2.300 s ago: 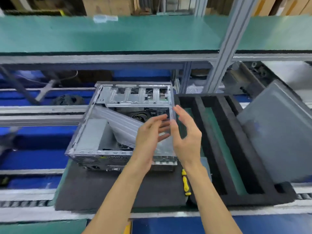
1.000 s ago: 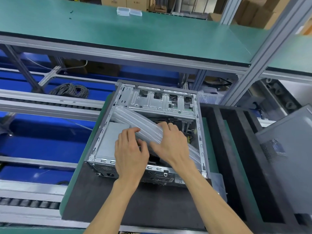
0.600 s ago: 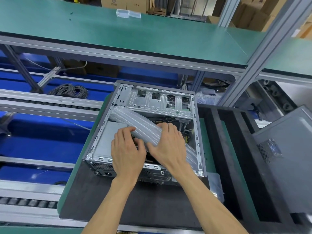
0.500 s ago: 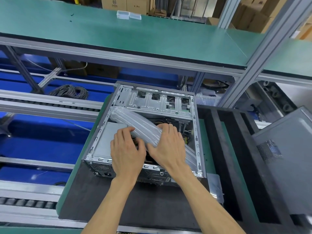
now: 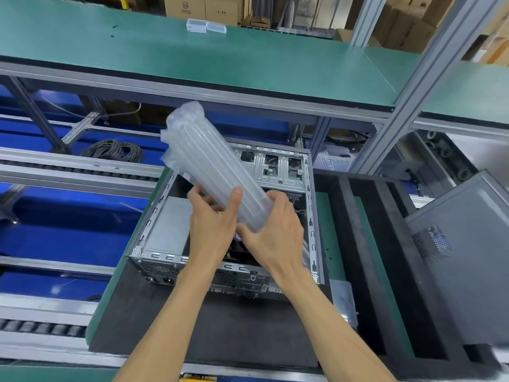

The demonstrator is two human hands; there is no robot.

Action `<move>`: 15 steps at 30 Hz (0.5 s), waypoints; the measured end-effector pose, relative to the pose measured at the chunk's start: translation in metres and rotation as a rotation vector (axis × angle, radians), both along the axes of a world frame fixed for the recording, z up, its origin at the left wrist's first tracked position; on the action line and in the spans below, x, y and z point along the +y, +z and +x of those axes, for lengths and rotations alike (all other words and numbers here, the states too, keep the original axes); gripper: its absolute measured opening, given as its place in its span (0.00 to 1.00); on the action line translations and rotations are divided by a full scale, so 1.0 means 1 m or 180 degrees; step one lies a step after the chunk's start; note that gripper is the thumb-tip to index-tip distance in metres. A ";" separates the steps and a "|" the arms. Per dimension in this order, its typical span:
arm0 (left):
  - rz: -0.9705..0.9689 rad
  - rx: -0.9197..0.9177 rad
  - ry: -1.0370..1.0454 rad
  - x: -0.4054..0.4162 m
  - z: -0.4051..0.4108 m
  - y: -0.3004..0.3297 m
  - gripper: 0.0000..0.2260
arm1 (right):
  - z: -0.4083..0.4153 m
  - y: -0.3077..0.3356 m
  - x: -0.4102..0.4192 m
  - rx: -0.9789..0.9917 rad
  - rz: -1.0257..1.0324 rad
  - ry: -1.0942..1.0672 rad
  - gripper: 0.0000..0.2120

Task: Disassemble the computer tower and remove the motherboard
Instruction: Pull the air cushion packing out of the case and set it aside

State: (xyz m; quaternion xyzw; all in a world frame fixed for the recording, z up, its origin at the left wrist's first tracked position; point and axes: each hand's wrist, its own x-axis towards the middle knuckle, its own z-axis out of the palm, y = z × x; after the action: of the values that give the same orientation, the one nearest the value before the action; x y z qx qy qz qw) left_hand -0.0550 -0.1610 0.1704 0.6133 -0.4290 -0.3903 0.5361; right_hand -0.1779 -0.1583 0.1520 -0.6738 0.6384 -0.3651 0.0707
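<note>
An open grey computer tower (image 5: 278, 172) lies on its side on a black foam mat (image 5: 220, 321), its drive cage at the far end. Both hands hold a clear inflated air-cushion roll (image 5: 209, 164) above the case, tilted up toward the far left. My left hand (image 5: 212, 224) grips its lower part from the left, thumb on top. My right hand (image 5: 275, 232) wraps its lower end from the right. The hands and roll hide most of the case interior; the motherboard is not visible.
A grey side panel (image 5: 462, 271) leans at the right over a black slotted foam tray (image 5: 366, 244). A green shelf (image 5: 192, 51) spans overhead with two clear boxes (image 5: 205, 25). Blue conveyor rails and a cable coil (image 5: 115, 150) lie left. An aluminium post (image 5: 407, 106) stands at the right.
The air-cushion roll lay diagonally inside the case under both hands; both hands have since lifted it out and tilted it upward to the far left.
</note>
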 end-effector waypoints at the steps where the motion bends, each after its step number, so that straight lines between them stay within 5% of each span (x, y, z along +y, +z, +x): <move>1: -0.0008 0.0251 -0.0101 -0.002 -0.006 0.004 0.36 | -0.003 0.002 0.001 -0.0097 0.0019 0.0025 0.38; 10: -0.0433 0.0949 -0.0568 -0.002 -0.029 0.025 0.25 | -0.023 0.006 0.015 -0.0641 0.0138 0.0383 0.45; 15: -0.0406 0.0906 -0.0452 0.000 -0.027 0.041 0.30 | -0.022 0.039 0.008 -0.1186 -0.0007 0.0413 0.43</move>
State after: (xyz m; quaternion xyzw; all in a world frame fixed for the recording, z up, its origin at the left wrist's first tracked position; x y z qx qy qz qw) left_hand -0.0822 -0.1612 0.2118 0.4847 -0.4150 -0.4821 0.6004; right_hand -0.2003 -0.1499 0.1908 -0.6344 0.5691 -0.4789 0.2103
